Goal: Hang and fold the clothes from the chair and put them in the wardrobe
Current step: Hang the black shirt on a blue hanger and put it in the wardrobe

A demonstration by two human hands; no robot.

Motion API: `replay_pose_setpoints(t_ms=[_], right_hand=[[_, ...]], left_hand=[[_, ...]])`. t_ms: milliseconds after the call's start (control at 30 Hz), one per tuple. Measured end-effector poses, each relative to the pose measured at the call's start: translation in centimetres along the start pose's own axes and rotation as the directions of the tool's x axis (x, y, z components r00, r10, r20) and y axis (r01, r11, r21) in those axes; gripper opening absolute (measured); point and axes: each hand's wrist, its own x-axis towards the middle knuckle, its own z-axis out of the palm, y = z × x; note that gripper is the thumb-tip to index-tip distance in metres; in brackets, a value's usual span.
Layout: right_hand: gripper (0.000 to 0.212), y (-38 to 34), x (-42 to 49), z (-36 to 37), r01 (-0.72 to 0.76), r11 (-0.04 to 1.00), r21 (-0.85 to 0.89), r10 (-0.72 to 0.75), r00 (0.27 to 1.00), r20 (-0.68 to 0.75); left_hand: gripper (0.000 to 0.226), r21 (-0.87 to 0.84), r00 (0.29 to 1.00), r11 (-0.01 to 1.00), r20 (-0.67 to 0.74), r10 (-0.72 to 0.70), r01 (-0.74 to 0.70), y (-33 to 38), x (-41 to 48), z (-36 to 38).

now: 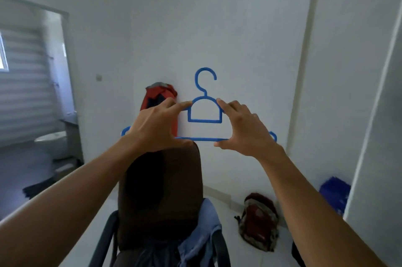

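Hanger (204,121) of blue plastic, held up level in front of a white wall (239,27), hook uppermost. Both hands have it. The left hand (156,127) pinches its left half, forefinger along the sloping top and thumb under the bottom bar. The right hand (245,129) does the same on the right half. Each grip is narrow, spanning only the hanger's height. Nothing hangs from it.

Straight below stands the chair (161,190), its tall brown back towards the camera. A light blue garment (202,229) lies crumpled on the seat and spills over the right side, by the armrest. Behind the left hand, against the wall, is a red and orange garment (167,92), partly hidden by the fingers — what it hangs on cannot be seen.

A dark red backpack (258,221) sits on the floor to the right, near the wall, and further right is something blue and fuzzy (335,192). On the left an open doorway shows a toilet (54,140) and window blinds (21,84).
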Motion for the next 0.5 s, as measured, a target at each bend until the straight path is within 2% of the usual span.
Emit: replay_pose_setpoints(t_ms=[200, 367, 500], right_hand=[[0.111, 0.9, 4.6, 12.2, 0.041, 0.996, 0.076, -0.047, 0.995, 0.084], [0.109, 3.2, 6.0, 22.8, 0.028, 0.987, 0.159, -0.067, 0.967, 0.247], [0.111, 3.9, 8.2, 28.3, 0.053, 0.98, 0.19, -0.111, 0.946, 0.306]], left_hand=[[0.101, 0.02, 0.982, 0.993, 0.143, -0.12, 0.119, -6.8, -0.1, 8.9], [0.102, 0.033, 0.924, 0.975, 0.312, -0.221, 0.222, -10.3, -0.4, 18.7], [0.102, 0.074, 0.894, 0.95, 0.322, -0.312, 0.305, -12.4, -1.1, 23.7]])
